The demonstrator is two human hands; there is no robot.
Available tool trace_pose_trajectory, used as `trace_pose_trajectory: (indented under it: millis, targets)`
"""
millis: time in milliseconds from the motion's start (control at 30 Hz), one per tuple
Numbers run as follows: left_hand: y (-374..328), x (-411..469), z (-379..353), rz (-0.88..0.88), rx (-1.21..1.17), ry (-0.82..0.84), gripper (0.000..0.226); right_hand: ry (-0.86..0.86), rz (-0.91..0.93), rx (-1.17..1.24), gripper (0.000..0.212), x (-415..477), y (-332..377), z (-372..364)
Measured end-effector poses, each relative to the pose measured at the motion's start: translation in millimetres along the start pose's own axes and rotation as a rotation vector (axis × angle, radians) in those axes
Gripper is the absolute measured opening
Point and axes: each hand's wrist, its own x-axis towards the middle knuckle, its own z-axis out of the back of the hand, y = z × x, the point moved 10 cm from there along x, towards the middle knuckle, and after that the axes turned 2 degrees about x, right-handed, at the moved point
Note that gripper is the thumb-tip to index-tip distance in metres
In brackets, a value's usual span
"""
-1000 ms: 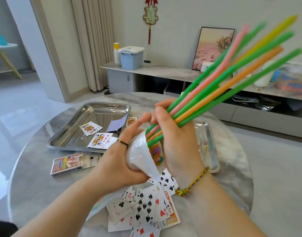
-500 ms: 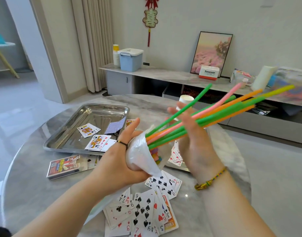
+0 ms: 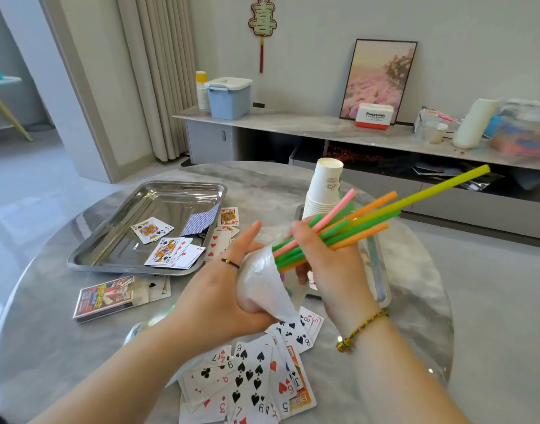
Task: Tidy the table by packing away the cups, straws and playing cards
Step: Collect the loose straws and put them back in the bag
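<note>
Left hand (image 3: 219,289) is clamped round the neck of a thin plastic bag (image 3: 259,283). The straws (image 3: 369,218) are pinched between thumb and fingers of the right hand (image 3: 329,261) just beside it, lower ends tucked into the bag. Compared with half a second back, the bundle's been tipped flatter and pushed deeper, and the cup stack (image 3: 323,191) is now uncovered behind the fingers. Straw tips are poked out past the table (image 3: 48,332) on its right rim. Bare marble is left beside the left forearm. Playing cards (image 3: 250,381) are fanned right under both wrists.
</note>
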Motion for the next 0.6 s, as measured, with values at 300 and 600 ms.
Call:
trace_pose_trajectory:
  millis: [300,600]
  targets:
    - [16,4,-17,0.032,0.180,0.038,0.101,-0.138,-0.090,0.172,0.019,6,-30,53]
    - [16,12,-33,0.018,0.157,0.041,0.096,0.067,-0.203,-0.067,0.026,-2,-61,21]
